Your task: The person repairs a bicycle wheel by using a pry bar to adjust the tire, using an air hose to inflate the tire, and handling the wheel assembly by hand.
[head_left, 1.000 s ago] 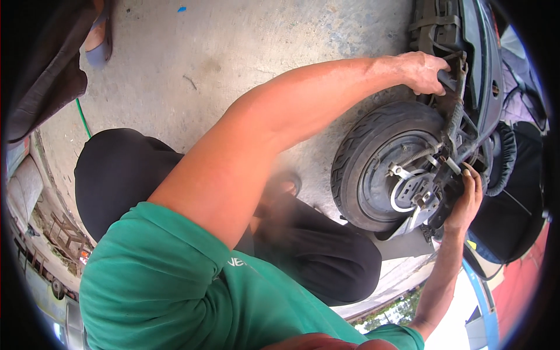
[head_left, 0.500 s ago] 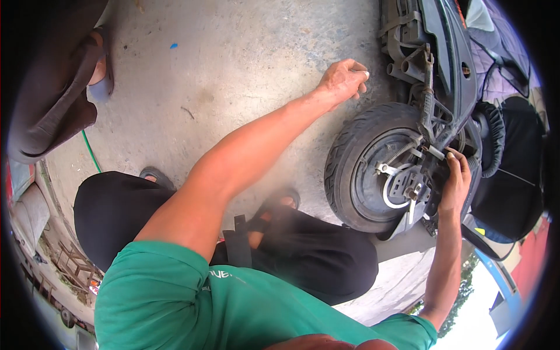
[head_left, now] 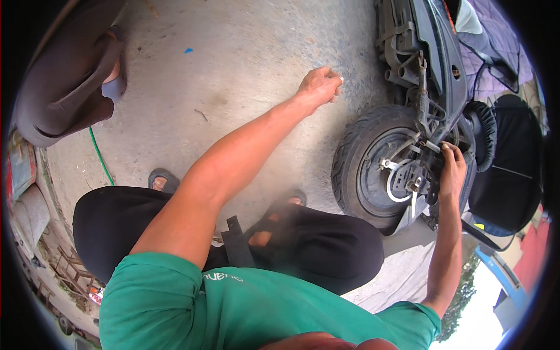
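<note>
My left hand [head_left: 318, 86] is raised over the concrete left of the scooter's dark frame [head_left: 443, 70], its fingers curled around something small and pale that I cannot make out. My right hand [head_left: 452, 166] grips near a short silver metal tube [head_left: 433, 146] beside the wheel hub, fingertips touching the parts there. The scooter lies close to the black tyre's [head_left: 344, 169] right-hand hub assembly: a spring [head_left: 402, 144], white curved bracket and bolt show, partly behind my right hand.
Another person's dark-clad leg and sandal [head_left: 114, 84] are at upper left, near a green hose [head_left: 99, 154]. My bent knees fill the lower middle. A black seat-like pad [head_left: 504, 186] and quilted lilac cloth [head_left: 490, 29] lie at right. A small blue scrap [head_left: 188, 51] is on the floor.
My left hand has let go of the frame near the top and moved left over the floor, fingers curled. My right hand stays by the hub. The view has shifted slightly.
</note>
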The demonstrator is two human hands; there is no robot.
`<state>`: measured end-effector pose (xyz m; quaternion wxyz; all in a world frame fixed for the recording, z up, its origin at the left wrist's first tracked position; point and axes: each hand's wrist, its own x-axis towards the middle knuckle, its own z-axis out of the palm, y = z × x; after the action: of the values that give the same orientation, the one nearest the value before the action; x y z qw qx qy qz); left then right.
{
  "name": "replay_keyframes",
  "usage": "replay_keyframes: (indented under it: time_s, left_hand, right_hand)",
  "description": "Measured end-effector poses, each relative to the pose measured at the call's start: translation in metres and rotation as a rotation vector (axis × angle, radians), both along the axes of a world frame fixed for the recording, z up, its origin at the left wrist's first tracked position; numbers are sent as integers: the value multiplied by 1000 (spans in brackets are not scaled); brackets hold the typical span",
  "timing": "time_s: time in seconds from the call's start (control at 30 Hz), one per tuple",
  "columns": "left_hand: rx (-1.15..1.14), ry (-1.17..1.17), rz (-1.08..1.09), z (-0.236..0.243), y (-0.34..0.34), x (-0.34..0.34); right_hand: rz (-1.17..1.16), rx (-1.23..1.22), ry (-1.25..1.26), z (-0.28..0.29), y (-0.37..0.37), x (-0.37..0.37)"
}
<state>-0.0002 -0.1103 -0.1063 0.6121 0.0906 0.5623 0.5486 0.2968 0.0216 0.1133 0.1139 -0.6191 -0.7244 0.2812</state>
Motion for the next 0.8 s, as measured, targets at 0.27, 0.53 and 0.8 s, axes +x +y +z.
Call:
replay_keyframes:
  time_s: [0.27, 0.53, 0.8]
  left_hand:
    - [-44, 27, 25, -9, -32, -27]
    - [-87, 43, 30, -13, -49, -44]
    - [-50, 24, 12, -19, -50, -33]
  right_hand:
    - [163, 219, -412, 17, -16, -33]
    - [584, 572, -456, 17, -52, -124]
    - [512, 608, -766, -40, -10, -143]
